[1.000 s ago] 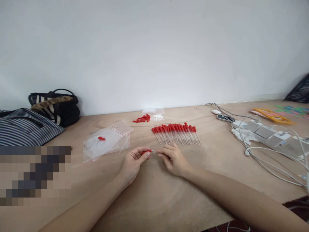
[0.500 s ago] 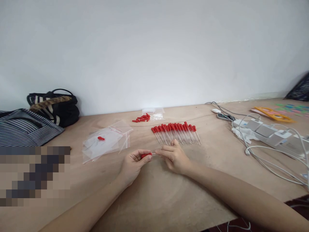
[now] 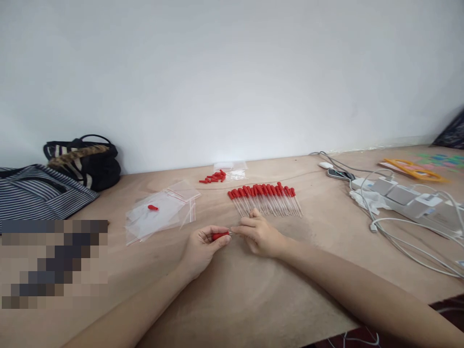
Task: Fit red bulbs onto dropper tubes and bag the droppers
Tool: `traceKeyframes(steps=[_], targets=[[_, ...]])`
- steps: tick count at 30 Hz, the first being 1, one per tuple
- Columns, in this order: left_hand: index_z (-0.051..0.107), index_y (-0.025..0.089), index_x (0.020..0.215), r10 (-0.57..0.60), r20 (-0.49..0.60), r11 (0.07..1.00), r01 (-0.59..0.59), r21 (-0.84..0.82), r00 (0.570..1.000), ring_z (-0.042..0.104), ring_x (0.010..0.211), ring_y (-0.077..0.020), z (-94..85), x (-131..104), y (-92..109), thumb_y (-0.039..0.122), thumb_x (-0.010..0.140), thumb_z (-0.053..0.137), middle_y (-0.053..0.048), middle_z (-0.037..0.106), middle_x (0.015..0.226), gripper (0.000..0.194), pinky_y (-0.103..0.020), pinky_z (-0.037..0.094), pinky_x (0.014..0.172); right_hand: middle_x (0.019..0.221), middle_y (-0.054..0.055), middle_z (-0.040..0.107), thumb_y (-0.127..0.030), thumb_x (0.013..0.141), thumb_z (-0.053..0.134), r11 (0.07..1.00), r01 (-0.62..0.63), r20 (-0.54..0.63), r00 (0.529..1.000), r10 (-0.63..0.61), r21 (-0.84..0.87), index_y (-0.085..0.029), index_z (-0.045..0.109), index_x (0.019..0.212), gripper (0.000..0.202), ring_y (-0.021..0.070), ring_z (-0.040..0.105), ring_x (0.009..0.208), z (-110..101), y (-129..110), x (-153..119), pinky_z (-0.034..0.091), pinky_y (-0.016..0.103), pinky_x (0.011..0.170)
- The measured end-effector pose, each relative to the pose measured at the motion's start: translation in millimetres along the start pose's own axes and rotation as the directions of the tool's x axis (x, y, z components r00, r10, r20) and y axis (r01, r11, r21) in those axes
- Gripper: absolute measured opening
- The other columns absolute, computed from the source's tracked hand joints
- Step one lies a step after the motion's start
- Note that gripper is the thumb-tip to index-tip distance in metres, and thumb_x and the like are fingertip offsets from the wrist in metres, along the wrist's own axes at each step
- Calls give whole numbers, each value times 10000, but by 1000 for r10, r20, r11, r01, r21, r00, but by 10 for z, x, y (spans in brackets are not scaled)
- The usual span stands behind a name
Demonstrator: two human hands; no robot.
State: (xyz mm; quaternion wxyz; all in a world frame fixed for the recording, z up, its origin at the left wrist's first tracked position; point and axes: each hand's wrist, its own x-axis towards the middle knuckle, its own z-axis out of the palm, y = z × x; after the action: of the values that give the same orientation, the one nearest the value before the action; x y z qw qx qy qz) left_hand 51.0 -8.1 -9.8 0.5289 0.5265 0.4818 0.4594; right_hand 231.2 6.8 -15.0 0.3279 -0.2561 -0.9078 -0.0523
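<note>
My left hand (image 3: 203,246) pinches a red rubber dropper bulb (image 3: 220,236) between thumb and fingers. Facing it, my right hand (image 3: 259,234) grips a thin clear glass tube, mostly hidden by the fingers; its end meets the bulb's mouth, though how deep it sits I cannot tell. Just beyond my hands lies a row of droppers (image 3: 266,199), red bulbs away from me and clear tubes toward me. Farther back are several loose red bulbs (image 3: 215,177) beside a bundle of clear tubes (image 3: 237,174). One more red bulb (image 3: 152,208) rests on flat clear zip bags (image 3: 159,212) at the left.
A striped bag (image 3: 47,193) and a black bag (image 3: 97,164) stand at the left by the wall. To the right lie a power strip with chargers (image 3: 409,198), white cables (image 3: 402,256), crumpled tissue (image 3: 368,200) and yellow scissors-like handles (image 3: 416,170). A pixelated patch covers the lower left.
My hands have come closer together, and less of the clear tube shows between them. The view has shifted slightly; the row of droppers and the bags look unchanged.
</note>
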Motion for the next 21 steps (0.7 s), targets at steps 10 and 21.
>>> traceKeyframes(steps=[10,21], targets=[[579,167,939,53,-5,997,-54,-53,999,624,813,-174,-88,75,24,261,541,741,-20,678,792,440,-314,482,811,700,34,620,-198,838,426,980,-196,32,980,195,34,-181,623,891,204,134,522,644,-158,100,-85,275,297,662],[539,160,800,-143,-54,980,134,-150,988,632,646,-111,-129,269,123,136,712,630,10,598,687,129,-242,538,658,650,9,646,-308,799,518,938,-342,18,940,342,51,-191,627,841,165,131,561,614,-49,-101,-40,267,297,675]])
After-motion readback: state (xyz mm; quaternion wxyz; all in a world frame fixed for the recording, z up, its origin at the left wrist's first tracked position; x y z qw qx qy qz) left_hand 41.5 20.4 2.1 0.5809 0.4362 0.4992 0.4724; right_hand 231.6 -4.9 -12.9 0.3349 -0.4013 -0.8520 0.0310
